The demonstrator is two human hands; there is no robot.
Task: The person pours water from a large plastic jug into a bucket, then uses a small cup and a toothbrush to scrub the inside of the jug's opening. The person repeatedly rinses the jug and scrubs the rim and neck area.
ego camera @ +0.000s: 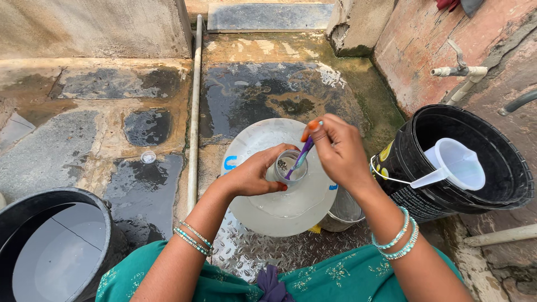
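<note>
Head view: the left hand is closed around a small clear glass, gripping its side from the person's left with thumb and fingers wrapped about the wall. The glass stands upright, mouth up, over the middle of a round white basin that rests on the wet floor near its front edge. The right hand is closed in a pinch on the upper end of a purple toothbrush with an orange tip. The brush's long axis runs diagonally, from the right hand above and to the right, down and leftward into the glass; its lower end sits inside the glass, whether touching the bottom cannot be told. The right hand is thus above and just to the right of the glass; the left hand is in contact with it and nearer.

The glass looks transparent, short and cylindrical, with dark specks or residue showing inside.

Surroundings: a black bucket holding a white jug stands at the right edge of the floor; a second black bucket with water sits at the front left corner. A steel vessel lies just beside the basin, under the right wrist.
</note>
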